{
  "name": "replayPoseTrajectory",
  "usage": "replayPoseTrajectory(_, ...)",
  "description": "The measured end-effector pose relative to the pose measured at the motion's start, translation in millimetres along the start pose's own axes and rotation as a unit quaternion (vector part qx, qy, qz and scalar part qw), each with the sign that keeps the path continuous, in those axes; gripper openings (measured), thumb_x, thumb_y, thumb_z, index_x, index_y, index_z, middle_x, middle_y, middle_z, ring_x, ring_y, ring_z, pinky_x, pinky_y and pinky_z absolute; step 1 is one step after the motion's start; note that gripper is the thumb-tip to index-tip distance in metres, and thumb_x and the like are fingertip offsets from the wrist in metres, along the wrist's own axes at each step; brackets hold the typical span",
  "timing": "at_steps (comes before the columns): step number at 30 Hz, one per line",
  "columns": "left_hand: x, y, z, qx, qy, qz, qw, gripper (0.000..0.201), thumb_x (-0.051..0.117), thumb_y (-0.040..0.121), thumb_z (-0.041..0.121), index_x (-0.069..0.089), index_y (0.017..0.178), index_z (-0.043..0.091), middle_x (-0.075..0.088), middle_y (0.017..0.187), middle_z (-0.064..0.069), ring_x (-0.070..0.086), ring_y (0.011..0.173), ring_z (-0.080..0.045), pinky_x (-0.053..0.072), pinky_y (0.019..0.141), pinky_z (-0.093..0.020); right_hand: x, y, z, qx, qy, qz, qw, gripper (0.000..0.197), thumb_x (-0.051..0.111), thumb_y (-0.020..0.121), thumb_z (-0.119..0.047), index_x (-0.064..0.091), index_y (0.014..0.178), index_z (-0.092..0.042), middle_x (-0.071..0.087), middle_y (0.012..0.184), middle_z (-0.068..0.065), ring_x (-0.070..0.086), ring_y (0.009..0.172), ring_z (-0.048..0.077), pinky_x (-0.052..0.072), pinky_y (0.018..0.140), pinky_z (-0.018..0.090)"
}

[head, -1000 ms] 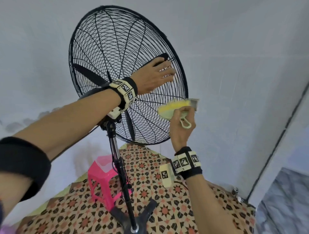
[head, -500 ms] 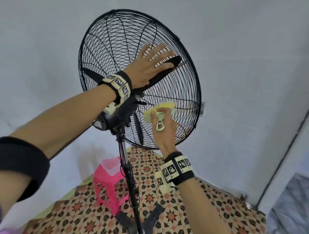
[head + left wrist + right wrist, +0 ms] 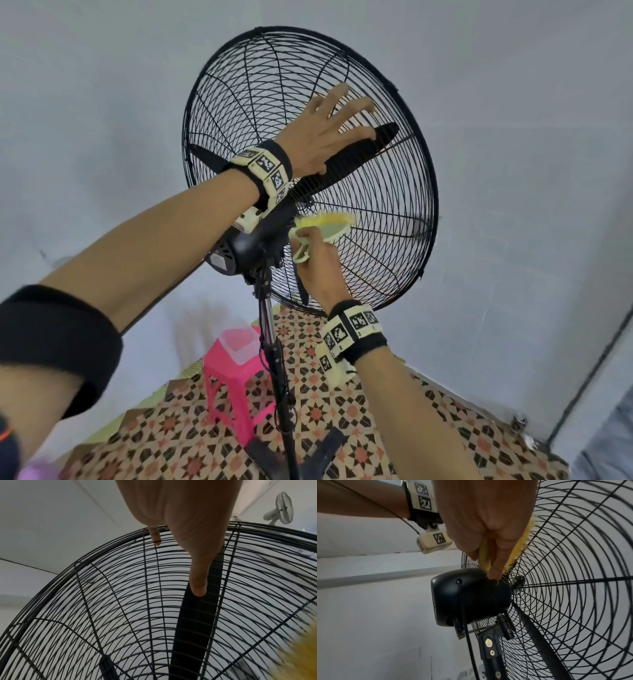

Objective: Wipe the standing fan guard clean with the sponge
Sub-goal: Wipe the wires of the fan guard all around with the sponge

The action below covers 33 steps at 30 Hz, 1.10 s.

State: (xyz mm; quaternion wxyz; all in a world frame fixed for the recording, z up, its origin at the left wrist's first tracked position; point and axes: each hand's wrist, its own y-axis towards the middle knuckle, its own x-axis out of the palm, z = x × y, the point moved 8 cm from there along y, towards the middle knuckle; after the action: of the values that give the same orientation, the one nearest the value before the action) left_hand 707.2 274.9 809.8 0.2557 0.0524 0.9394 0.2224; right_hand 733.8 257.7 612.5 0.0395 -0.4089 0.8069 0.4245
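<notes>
Sponge (image 3: 325, 224) is more of a yellow bristly pad on a pale green handle; it sits against the rear wires of the black fan guard (image 3: 394, 260), just beside the motor housing (image 3: 246, 250), near the hub. Right hand (image 3: 317, 270) grip: fingers and thumb curled round the handle, clamped on it; right wrist view shows the bristle side (image 3: 520, 545) facing the wires, contact looks likely but it's blurred there. Left hand (image 3: 322, 137) is higher up on the guard's upper part, grip apart: fingers straight and spread, flat on the wires, over a black blade (image 3: 363, 150) inside the cage. Left wrist view confirms extended fingers (image 3: 199, 582) lying on the mesh. Fan stands on a black pole (image 3: 277, 370) over patterned floor tiles (image 3: 394, 442). Pink plastic stool (image 3: 233, 387) just beside the pole, clear container (image 3: 239, 342) on top. Grey wall (image 3: 513, 171) behind. White wall fan (image 3: 281, 508) visible in the left wrist view.
</notes>
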Motion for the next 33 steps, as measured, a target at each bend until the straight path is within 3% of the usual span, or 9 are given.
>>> replayPoseTrajectory(4,-3,1,-2,0.001,0.002,0.001,1.000,0.108,0.096,0.064,0.020,0.027,0.147,0.032,0.004,0.153,-0.003,0.016,0.145,-0.046,0.045,0.105,-0.060,10,12,-13,-0.017,-0.036,-0.006,0.999,0.026,0.057,0.098,-0.001,0.056,0.123,-0.003,0.072,0.110,0.016,0.070,0.100,0.026,0.059,0.085,0.037)
replayPoseTrajectory(6,-5,2,-2,0.002,0.000,0.000,1.000,0.107,0.095,0.066,0.021,0.025,0.145,0.032,0.002,0.152,-0.003,0.011,0.143,-0.043,0.047,0.103,-0.060,15,14,-15,-0.007,-0.075,0.021,0.997,0.023,0.054,0.100,-0.004,0.056,0.122,-0.004,0.074,0.102,0.016,0.071,0.091,0.029,0.060,0.078,0.046)
replayPoseTrajectory(9,-5,4,0,-0.003,0.014,0.001,1.000,0.105,0.094,0.067,0.024,0.025,0.145,0.031,0.003,0.152,-0.003,0.021,0.146,-0.047,0.048,0.101,-0.057,7,3,-12,0.028,-0.069,0.127,0.989,0.018,0.051,0.105,-0.015,0.056,0.119,-0.004,0.073,0.086,0.013,0.070,0.075,0.030,0.058,0.064,0.048)
replayPoseTrajectory(12,-5,3,0,-0.009,0.022,0.014,1.000,0.104,0.095,0.064,0.027,0.029,0.144,0.030,0.006,0.152,-0.004,0.014,0.142,-0.041,0.050,0.098,-0.055,-1,-10,-18,0.016,-0.020,0.179,0.984,0.020,0.053,0.106,-0.018,0.057,0.122,-0.008,0.069,0.077,0.010,0.064,0.067,0.026,0.052,0.059,0.043)
replayPoseTrajectory(15,-4,1,-2,-0.014,0.012,0.020,1.000,0.101,0.094,0.064,0.025,0.032,0.144,0.028,0.007,0.151,-0.003,0.016,0.142,-0.041,0.050,0.098,-0.055,7,-3,-23,-0.031,-0.001,0.104,0.994,0.020,0.057,0.102,-0.014,0.059,0.121,-0.007,0.069,0.080,0.009,0.064,0.067,0.021,0.055,0.059,0.043)
replayPoseTrajectory(20,-4,3,0,-0.009,0.009,0.039,0.999,0.101,0.093,0.064,0.022,0.030,0.143,0.028,0.007,0.150,-0.002,0.008,0.137,-0.034,0.050,0.100,-0.054,-13,-16,0,0.057,0.012,0.197,0.979,0.025,0.060,0.101,-0.011,0.058,0.125,-0.009,0.070,0.085,0.006,0.059,0.069,0.013,0.050,0.063,0.031)
replayPoseTrajectory(24,-6,2,-1,-0.021,-0.006,0.031,0.999,0.100,0.095,0.063,0.021,0.034,0.142,0.026,0.008,0.150,-0.001,0.009,0.138,-0.035,0.049,0.100,-0.056,-6,-15,-11,-0.008,0.015,0.123,0.992,0.021,0.057,0.104,-0.018,0.058,0.122,-0.009,0.072,0.088,0.008,0.067,0.072,0.018,0.057,0.063,0.042)
replayPoseTrajectory(29,-4,1,-2,-0.023,0.010,0.029,0.999,0.101,0.095,0.064,0.028,0.032,0.143,0.028,0.007,0.151,-0.002,0.009,0.139,-0.036,0.050,0.099,-0.054,-40,-23,-6,0.030,0.054,0.254,0.965,0.025,0.055,0.103,-0.022,0.059,0.125,-0.009,0.068,0.091,-0.001,0.064,0.076,0.011,0.054,0.067,0.025)
replayPoseTrajectory(33,-8,2,0,-0.028,0.006,0.029,0.999,0.100,0.096,0.063,0.027,0.034,0.142,0.027,0.008,0.150,-0.003,0.008,0.137,-0.034,0.051,0.098,-0.054,-30,-13,-13,-0.021,0.030,0.120,0.992,0.027,0.063,0.098,-0.009,0.057,0.124,-0.010,0.069,0.092,0.004,0.066,0.077,0.014,0.059,0.066,0.036)
